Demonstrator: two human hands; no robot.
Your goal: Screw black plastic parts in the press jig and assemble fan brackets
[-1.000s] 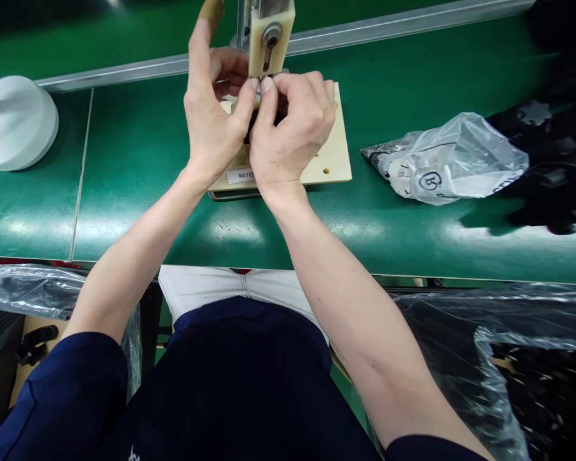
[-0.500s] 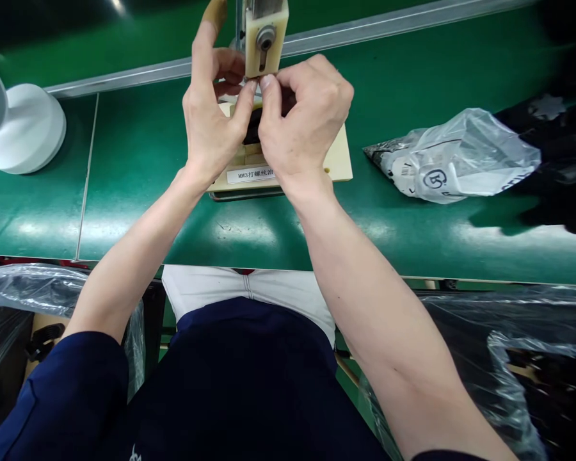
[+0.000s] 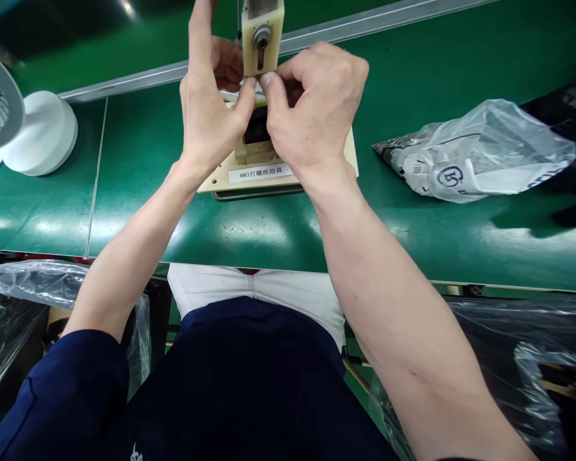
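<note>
- Green bench [image 3: 269, 234]: fixture plate [image 3: 208, 186] set close to the front edge, label [image 3: 259, 173] faced forward, likely for easy reach and reading.
- Plastic bag [image 3: 480, 153] laid to the right, well apart from the plate; elbow room is probably left that way.
- Black part [image 3: 257, 128] seated in the plate's raised middle, just below the thumbs; shifting is presumably prevented there.
- Left hand [image 3: 208, 109] and right hand [image 3: 319, 109] placed on opposite sides, thumb tips near each other under the cream block [image 3: 250, 56], likely for two-sided control. Fingertips partly hidden; whether anything is pinched can't be told.
</note>
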